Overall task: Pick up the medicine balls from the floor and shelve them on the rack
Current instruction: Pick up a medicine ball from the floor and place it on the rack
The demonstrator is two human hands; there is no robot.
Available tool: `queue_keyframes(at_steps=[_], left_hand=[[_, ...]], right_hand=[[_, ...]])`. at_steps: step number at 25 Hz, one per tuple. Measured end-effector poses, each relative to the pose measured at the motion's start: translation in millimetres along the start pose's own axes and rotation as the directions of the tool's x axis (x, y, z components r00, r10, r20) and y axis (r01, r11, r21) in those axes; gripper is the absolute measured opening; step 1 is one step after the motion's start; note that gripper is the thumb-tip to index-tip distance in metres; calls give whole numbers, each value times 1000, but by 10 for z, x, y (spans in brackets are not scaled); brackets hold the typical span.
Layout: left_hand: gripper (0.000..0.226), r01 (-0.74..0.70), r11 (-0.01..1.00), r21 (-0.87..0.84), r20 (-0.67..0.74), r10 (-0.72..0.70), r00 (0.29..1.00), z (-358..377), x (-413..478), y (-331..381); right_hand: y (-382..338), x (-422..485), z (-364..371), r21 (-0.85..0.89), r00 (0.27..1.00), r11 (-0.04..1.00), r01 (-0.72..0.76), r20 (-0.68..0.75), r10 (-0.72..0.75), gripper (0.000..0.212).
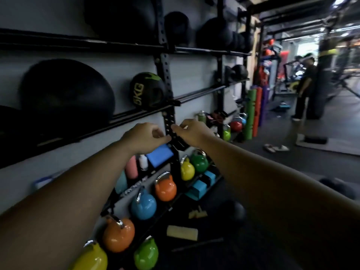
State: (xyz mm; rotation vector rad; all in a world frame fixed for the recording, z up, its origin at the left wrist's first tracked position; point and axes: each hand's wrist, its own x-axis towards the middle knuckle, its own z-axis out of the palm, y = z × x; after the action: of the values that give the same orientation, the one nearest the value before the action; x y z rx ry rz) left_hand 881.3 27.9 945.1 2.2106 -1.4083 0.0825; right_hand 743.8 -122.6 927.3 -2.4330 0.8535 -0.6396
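Both my arms reach toward the black perforated rack upright (169,121). My left hand (147,137) and my right hand (192,131) meet at it, fingers pinched on a black bracket (180,143) fixed to the post. Neither hand holds a ball. On the middle shelf rails (196,94) rest a large black medicine ball (66,90) and a smaller black ball marked 6KG (148,90). More dark balls (214,34) sit on the top shelf. A black ball (231,213) lies on the floor under my right forearm, and another dark ball (339,189) lies further right.
Coloured kettlebells (165,189) fill the low rack, with bottles and a blue block (159,154) behind. A pale roll (182,232) and blue blocks (200,184) lie on the floor. Foam rollers (252,114) stand ahead. A person (303,84) stands by a punching bag.
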Motion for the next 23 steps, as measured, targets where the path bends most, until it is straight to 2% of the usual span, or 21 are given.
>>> queue_keyframes(at_steps=[3, 6, 12, 15, 19, 23], left_hand=[[56, -62, 996, -62, 140, 70, 988, 1011, 220, 722], [42, -99, 989, -114, 268, 127, 955, 1948, 429, 1531], [38, -141, 977, -159, 387, 193, 902, 3128, 752, 2740], [37, -186, 975, -117, 440, 219, 871, 3471, 950, 3140], [38, -232, 966, -114, 477, 258, 840, 3865, 1329, 3517], [37, -252, 962, -103, 509, 269, 818, 4257, 1766, 3527]], right_hand=[[1195, -361, -391, -37, 994, 993, -109, -29, 108, 58], [2252, -688, -855, -76, 977, 975, -210, -47, 206, 55], [3777, -1024, -1499, -83, 927, 924, -374, -29, 373, 56], [4358, -1131, -1653, -68, 896, 894, -444, -4, 444, 52], [4944, -1044, -1782, -37, 864, 864, -502, -71, 499, 42], [5320, -629, -1637, -53, 847, 845, -532, -55, 529, 37]])
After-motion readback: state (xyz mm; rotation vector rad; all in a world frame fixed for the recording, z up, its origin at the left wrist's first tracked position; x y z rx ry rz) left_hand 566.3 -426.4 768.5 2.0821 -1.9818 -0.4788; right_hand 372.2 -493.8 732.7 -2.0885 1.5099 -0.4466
